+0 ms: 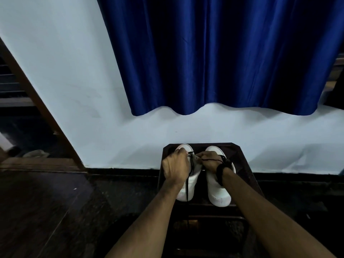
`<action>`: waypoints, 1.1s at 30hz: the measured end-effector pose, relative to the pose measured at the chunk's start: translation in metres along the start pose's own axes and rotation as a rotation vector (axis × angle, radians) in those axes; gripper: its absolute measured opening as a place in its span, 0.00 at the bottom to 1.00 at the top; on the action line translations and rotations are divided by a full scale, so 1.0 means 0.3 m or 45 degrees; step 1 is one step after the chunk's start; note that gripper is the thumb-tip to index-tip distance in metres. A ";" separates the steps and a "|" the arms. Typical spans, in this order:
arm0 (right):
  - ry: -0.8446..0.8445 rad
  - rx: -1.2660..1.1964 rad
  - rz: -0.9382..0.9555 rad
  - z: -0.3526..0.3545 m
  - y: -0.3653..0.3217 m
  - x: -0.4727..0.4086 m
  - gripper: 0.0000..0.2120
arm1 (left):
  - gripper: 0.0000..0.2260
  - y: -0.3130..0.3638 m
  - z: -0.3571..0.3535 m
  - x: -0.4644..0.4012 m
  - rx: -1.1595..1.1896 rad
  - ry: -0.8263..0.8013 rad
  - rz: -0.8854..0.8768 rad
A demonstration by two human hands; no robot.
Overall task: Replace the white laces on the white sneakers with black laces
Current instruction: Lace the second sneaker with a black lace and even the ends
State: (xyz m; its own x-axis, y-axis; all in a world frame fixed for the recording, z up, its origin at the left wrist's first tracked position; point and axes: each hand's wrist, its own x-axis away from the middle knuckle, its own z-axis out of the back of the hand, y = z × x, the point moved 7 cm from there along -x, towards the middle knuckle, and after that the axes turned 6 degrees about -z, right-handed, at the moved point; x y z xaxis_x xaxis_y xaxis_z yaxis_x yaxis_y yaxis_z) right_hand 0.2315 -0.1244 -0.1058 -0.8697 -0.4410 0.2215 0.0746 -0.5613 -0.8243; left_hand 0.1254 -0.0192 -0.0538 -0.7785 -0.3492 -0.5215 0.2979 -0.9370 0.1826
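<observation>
On the stool: two white sneakers (217, 185) stood side by side on a dark stool (247, 164) set against a pale wall (93, 118), toes pointing away from the person.
Left sneaker: the left hand (176, 164) lay over its front half, fingers curled down over the lacing area; whether they pinched anything could not be told.
Black lace: a black lace (189, 180) ran from between the two hands down the left sneaker's side and hung past its heel toward the floor.
Right hand: the right hand (209, 162) was closed at the top of the left sneaker's tongue, just beside the left hand, its fingertips apparently pinching the lace; the grip was too small to see clearly.
Wrist: dark thread bands (220, 170) circled the right wrist, which crossed over the right sneaker.
Right sneaker: partly hidden under the right wrist.
Background: a blue curtain (223, 53) hung above the stool.
</observation>
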 end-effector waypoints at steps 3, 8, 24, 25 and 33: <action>0.047 -0.022 -0.026 0.002 0.002 -0.005 0.10 | 0.06 0.036 -0.006 -0.007 0.082 0.085 -0.239; 0.042 -0.128 0.001 -0.002 0.027 -0.016 0.10 | 0.10 0.019 -0.054 -0.004 0.154 -0.063 -0.260; -0.084 -0.365 -0.095 -0.050 0.091 -0.091 0.05 | 0.11 0.005 -0.097 -0.029 -0.082 -0.254 -0.017; -0.089 -0.381 -0.113 -0.052 0.100 -0.096 0.06 | 0.11 0.003 -0.100 -0.029 -0.070 -0.250 -0.018; -0.036 -0.646 -0.150 -0.049 0.097 -0.067 0.11 | 0.10 -0.029 -0.106 -0.037 0.027 -0.203 0.068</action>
State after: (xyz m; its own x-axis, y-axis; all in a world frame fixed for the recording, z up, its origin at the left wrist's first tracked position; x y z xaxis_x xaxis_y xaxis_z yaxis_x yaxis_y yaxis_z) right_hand 0.2441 -0.1216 -0.1418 -0.8438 -0.4184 0.3361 -0.2748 -0.2009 -0.9403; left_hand 0.1491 -0.0070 -0.0762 -0.8400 -0.3948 -0.3723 0.3311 -0.9164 0.2248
